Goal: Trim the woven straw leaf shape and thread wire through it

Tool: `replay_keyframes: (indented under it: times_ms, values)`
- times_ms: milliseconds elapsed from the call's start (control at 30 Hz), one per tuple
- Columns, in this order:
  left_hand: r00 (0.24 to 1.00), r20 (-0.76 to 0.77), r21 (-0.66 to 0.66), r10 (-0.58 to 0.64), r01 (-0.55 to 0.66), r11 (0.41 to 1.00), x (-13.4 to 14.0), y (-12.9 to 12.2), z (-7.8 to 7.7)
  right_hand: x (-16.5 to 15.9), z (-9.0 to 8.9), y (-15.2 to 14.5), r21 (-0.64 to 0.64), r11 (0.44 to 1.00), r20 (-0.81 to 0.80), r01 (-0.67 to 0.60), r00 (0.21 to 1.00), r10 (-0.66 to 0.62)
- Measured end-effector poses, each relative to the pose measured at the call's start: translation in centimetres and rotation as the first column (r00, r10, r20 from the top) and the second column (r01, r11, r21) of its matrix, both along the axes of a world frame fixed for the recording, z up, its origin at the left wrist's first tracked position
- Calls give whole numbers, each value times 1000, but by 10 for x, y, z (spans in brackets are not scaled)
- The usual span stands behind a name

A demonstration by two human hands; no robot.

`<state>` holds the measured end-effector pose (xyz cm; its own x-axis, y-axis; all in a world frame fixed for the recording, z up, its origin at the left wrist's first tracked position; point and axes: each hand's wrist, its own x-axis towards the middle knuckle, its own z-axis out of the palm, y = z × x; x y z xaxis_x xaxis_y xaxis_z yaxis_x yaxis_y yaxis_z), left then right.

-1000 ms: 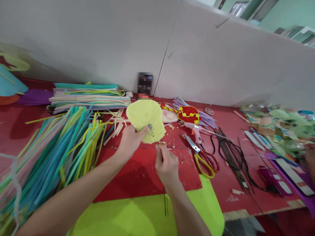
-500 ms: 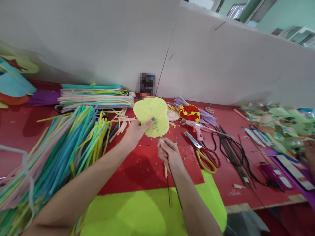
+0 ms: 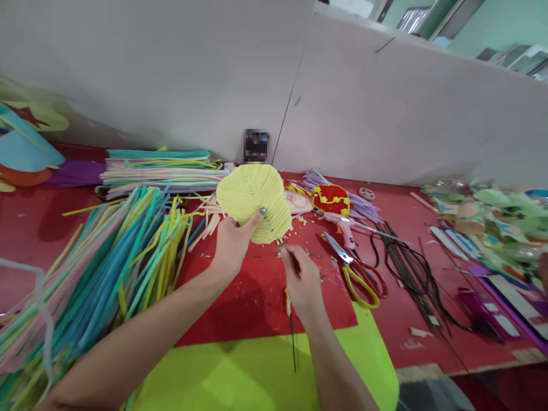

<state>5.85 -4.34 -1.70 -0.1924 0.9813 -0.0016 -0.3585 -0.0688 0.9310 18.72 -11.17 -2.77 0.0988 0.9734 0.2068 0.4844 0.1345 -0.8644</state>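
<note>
My left hand [image 3: 234,240] grips a pale yellow, rounded, lobed shape [image 3: 254,197] covered in rows of fuzzy pipe cleaner, thumb on its front face. Just below its lower edge, my right hand [image 3: 302,277] is closed in a pinch at a thin dark wire stem [image 3: 280,242]; the stem's lower length is hidden behind that hand and forearm. Under the hands lies a red sheet [image 3: 240,308] dotted with yellow scraps. A small yellow fuzzy piece [image 3: 288,301] and a thin dark rod [image 3: 293,345] lie beside my right wrist.
Bundled pipe cleaners [image 3: 107,274] spread along the left, with another stack [image 3: 162,171] behind. To the right are scissors [image 3: 353,268], a pink glue gun [image 3: 343,225], dark wires [image 3: 406,274] and a red-and-yellow piece [image 3: 331,200]. A grey partition [image 3: 192,74] stands behind.
The yellow shape has shifted left and tilted towards the camera with my left hand. My right hand has turned, and the long stem that hung below it is now out of sight.
</note>
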Motion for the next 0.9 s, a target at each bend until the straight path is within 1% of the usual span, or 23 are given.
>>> replay_keyframes:
  times_ms: [100, 200, 267, 333, 467, 600, 700, 800, 900]
  values:
    - [1000, 8, -24, 0, 0, 1000, 4, -2, -4, 3, -3, -1, 67, 997, 165, 41, 985, -51]
    - [999, -44, -38, 7, -8, 999, 6, -4, -5, 5, -8, -1, 89, 994, 324, 60, 942, -86]
    - [997, -76, -43, 34, -37, 998, 6, -5, -4, 6, -12, 0, 108, 993, 397, 52, 913, -91]
    - [996, -69, -35, 48, -50, 998, 6, -4, -2, 6, -14, 1, 124, 992, 437, 29, 896, -80]
    - [1000, -5, -45, 10, -11, 999, 3, -1, 2, 5, -16, 3, 129, 992, 430, -11, 902, -46]
    - [1000, -21, -16, -3, 3, 1000, -2, 2, 5, 4, -12, 3, 146, 989, 332, 9, 942, -58]
    - [1000, 8, 27, 7, -7, 1000, -3, 3, 7, 3, -11, 2, 233, 972, 278, 26, 956, -92]
    - [998, 58, 32, 2, -4, 999, -1, 2, 8, 2, -12, 1, 325, 944, 297, 48, 943, -150]
    - [996, 92, 22, -9, 7, 1000, 1, 1, 8, 1, -13, -1, 332, 942, 326, 54, 930, -169]
